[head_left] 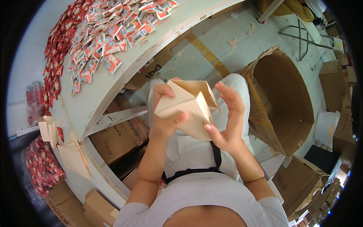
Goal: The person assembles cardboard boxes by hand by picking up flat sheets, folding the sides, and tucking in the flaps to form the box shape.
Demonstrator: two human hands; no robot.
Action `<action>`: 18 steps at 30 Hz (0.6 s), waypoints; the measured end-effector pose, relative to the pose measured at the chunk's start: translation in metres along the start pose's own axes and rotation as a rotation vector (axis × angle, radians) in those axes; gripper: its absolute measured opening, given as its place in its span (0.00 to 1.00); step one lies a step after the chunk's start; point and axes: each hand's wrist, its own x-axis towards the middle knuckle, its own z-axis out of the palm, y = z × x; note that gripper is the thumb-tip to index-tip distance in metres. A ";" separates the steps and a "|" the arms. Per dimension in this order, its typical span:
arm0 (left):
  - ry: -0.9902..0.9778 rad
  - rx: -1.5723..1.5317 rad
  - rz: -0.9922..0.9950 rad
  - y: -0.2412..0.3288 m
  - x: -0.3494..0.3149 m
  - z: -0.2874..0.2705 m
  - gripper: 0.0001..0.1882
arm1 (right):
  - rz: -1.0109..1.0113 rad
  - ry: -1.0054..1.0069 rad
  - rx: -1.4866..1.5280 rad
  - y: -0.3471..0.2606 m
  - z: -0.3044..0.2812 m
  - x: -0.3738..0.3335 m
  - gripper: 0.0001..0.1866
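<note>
Above my lap is a small cream cardboard box, partly folded, with one end gaping and its flaps raised. My left hand grips it from the left, thumb across the near face and fingers wrapped round the far side. At the box's right edge, my right hand has its fingers stretched out and apart; the thumb touches or nearly touches the lower right corner. The box's underside is hidden. On the table's left end stand another cream box and a stack of flat cream box blanks.
A curved white table bears heaps of orange-and-white packets and red packets. Below left sits a plastic bag of red packets. A large open carton stands by my right knee, with a folding stool beyond.
</note>
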 end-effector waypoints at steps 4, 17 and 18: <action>-0.002 0.195 0.130 0.001 0.005 0.009 0.29 | -0.143 -0.076 -0.253 0.013 -0.002 -0.003 0.17; 0.007 0.044 0.033 -0.005 -0.003 0.010 0.25 | -0.202 -0.082 -0.530 0.021 0.001 -0.009 0.11; 0.015 0.026 0.053 -0.006 -0.003 0.011 0.25 | -0.206 0.056 -0.431 0.023 0.002 -0.009 0.17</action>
